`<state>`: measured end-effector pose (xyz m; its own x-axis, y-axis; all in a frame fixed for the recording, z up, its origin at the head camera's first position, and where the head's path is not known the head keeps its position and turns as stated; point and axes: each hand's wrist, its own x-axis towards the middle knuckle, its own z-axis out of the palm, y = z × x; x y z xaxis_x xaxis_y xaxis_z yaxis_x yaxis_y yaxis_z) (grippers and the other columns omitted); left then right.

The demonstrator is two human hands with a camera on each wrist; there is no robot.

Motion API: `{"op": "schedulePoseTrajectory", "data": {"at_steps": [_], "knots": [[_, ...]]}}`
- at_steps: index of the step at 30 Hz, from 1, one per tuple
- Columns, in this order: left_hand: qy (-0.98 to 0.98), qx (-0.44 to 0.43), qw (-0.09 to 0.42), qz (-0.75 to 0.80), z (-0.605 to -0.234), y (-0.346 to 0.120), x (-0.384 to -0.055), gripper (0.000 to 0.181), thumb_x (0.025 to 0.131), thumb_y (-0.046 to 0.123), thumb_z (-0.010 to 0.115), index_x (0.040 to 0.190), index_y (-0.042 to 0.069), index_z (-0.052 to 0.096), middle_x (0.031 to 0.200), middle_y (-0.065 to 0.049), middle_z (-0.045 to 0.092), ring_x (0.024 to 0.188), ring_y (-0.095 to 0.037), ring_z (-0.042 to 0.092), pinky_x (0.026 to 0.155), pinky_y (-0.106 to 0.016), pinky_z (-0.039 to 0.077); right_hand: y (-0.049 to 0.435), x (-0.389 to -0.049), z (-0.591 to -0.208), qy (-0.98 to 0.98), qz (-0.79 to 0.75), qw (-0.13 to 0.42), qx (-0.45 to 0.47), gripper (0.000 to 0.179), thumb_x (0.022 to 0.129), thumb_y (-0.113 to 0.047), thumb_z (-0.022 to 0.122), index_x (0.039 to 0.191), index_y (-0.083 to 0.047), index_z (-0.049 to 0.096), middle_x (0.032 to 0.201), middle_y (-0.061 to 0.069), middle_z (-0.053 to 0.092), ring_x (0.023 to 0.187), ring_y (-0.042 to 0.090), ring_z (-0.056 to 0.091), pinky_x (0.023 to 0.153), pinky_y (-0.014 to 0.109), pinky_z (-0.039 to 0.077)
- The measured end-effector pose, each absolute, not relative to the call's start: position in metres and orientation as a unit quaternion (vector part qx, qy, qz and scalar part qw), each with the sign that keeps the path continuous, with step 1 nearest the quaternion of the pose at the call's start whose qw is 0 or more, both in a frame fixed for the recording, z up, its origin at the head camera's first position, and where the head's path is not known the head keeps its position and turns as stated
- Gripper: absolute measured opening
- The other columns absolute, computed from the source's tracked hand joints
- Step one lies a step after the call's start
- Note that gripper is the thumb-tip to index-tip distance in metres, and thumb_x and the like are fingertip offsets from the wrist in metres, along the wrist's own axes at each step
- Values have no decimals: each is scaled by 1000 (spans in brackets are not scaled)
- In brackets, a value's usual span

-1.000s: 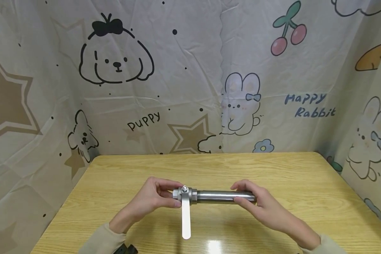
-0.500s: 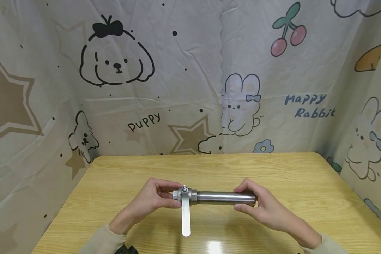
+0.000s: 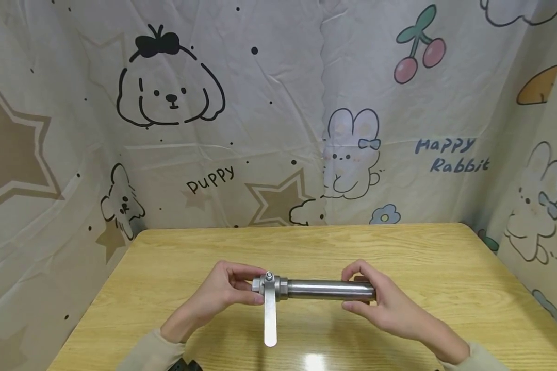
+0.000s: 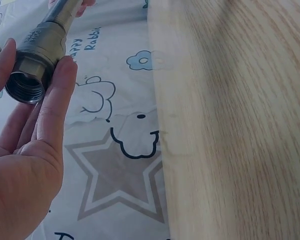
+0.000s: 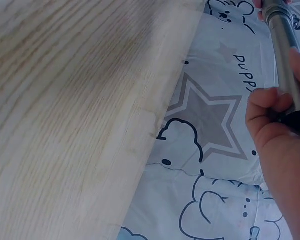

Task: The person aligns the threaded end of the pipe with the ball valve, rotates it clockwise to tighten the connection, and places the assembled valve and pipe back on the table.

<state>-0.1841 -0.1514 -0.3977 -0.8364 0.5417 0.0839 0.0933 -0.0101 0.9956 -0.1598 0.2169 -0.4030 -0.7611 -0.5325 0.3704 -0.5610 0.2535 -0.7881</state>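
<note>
A steel ball valve [image 3: 278,287] with a flat lever handle [image 3: 270,324] is joined to a shiny metal pipe [image 3: 320,289], held level over the table. My left hand [image 3: 215,288] grips the valve's left end between thumb and fingers. In the left wrist view, the threaded mouth of the valve [image 4: 40,47] faces the camera. My right hand [image 3: 382,304] holds the pipe's free right end, fingers curled round its far side and thumb at its near lower edge. The right wrist view shows the dark open end of the pipe [image 5: 285,55] by the palm of the right hand [image 5: 285,145].
A light wood-grain table [image 3: 195,247] lies below the hands. Behind it and at both sides hangs a pale printed cloth [image 3: 269,103] with cartoon animals and stars. A small black object [image 3: 185,365] shows at the left sleeve.
The right thumb has slid from the pipe's near face down to its lower edge, and the right fingers have shifted round it. The left hand stays on the valve, nearly still.
</note>
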Motion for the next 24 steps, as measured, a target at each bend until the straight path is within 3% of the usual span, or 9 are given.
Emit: {"op": "schedulePoseTrajectory", "data": {"at_steps": [6,11,19,24], "knots": [[684,234,166,671,-399,-152,-184,50,84,0,85,129,-14,67,117,-22,75,95,-25,77,86,-40,64,218,-162,-403,-787,513,10,343,25,98,-7,76,119,-15,67,103,0,72,86,17,69,73,30,61],[685,231,163,671,-400,-153,-183,50,84,0,86,128,-14,67,117,-22,75,95,-25,77,85,-40,64,218,-162,-401,-809,494,-9,319,17,104,-12,69,120,-17,72,104,-2,73,84,13,66,69,30,59],[680,234,162,676,-404,-153,-184,50,83,-2,85,127,-15,67,117,-21,75,94,-25,77,85,-41,64,216,-158,-399,-806,504,-10,310,41,94,-18,83,123,-18,55,100,6,65,71,12,59,56,27,52],[676,236,160,679,-403,-153,-183,50,84,-2,85,128,-16,66,116,-21,75,94,-24,77,84,-41,64,216,-159,-400,-783,529,-2,327,34,93,-9,81,118,-15,59,99,6,68,79,17,67,65,30,58]]}}
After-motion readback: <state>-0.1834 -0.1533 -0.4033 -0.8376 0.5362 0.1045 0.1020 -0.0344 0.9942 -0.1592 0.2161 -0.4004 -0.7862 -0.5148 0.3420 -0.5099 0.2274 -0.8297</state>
